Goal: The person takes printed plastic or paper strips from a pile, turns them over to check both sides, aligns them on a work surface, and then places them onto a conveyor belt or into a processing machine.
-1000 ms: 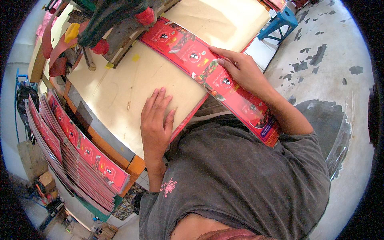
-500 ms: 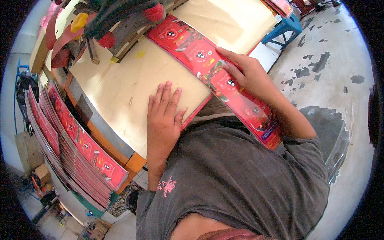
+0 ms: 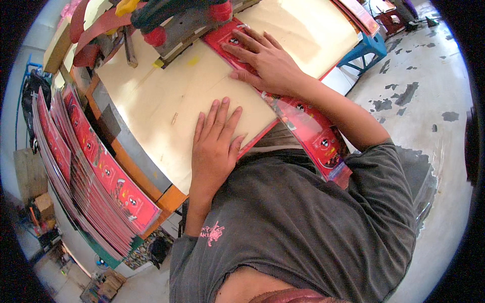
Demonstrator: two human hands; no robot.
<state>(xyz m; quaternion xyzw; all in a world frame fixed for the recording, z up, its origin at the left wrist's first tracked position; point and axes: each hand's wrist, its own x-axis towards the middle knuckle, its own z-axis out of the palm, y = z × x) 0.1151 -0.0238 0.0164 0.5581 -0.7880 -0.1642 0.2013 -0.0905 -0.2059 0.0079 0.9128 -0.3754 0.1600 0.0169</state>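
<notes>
My left hand (image 3: 214,144) lies flat and open on a cream-coloured board (image 3: 161,103), fingers pointing away from me. A long red printed strip (image 3: 313,129) with a glossy surface runs slantwise across the board, from beneath the machine to near my right side. Its near end hangs past the board's red edge, close to my shirt. Over the strip's far part, my right hand (image 3: 268,65) rests with fingers outstretched and thumb apart, covering part of the print. Neither hand grips anything.
A dark machine (image 3: 177,28) with red round knobs stands over the board's far side. Many matching red strips (image 3: 113,174) are stacked at the left. More red printed pieces (image 3: 356,15) lie at the far right, above a blue stool (image 3: 366,53).
My right hand has left the strip's right edge and moved farther away and leftward, its fingers now flat over the strip. My left hand stays flat on the board. The view has shifted slightly.
</notes>
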